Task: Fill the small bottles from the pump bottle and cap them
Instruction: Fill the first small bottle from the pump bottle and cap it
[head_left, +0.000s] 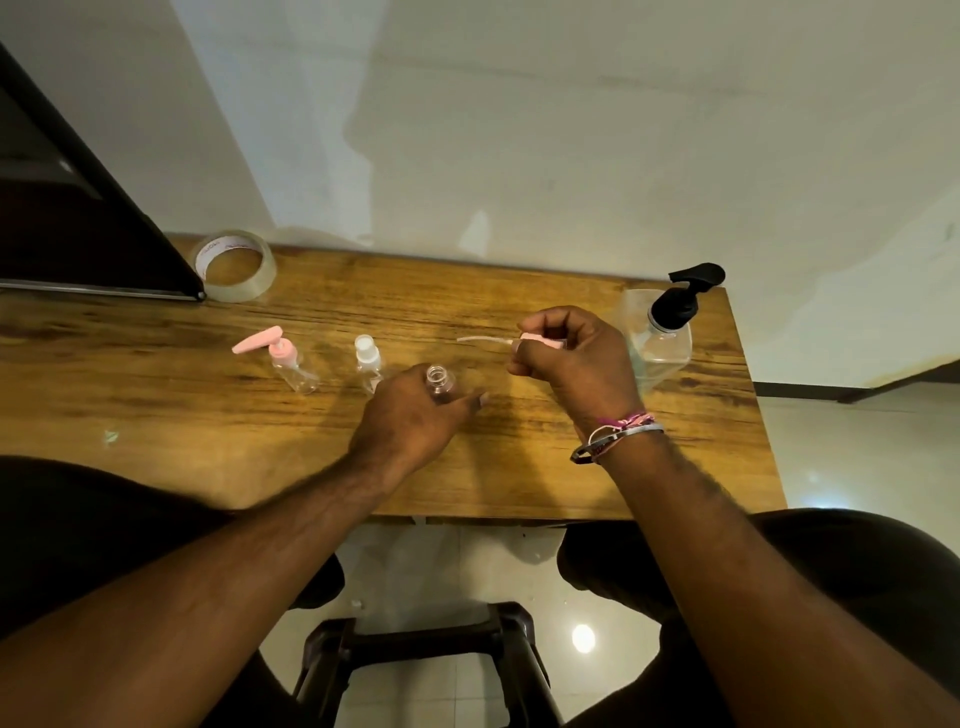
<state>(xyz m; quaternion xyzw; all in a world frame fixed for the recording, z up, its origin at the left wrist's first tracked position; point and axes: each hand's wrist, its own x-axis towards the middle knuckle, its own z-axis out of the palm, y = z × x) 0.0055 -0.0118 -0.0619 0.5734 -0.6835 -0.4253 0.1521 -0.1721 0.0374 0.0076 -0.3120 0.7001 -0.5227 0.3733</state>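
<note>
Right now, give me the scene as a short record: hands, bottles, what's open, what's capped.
left hand: holds open small bottle upright on the table, mouth uncapped
right hand: pinches pink pump cap, its dip tube pointing left
pink-pump small bottle: capped, standing
white-cap small bottle: capped, standing
large pump bottle: far right, black pump on
tape roll: far left

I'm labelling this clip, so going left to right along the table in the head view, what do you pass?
Tape roll → pink-pump bottle → white-capped bottle → open bottle held by left hand → pink pump cap in right hand → big pump bottle.
</note>
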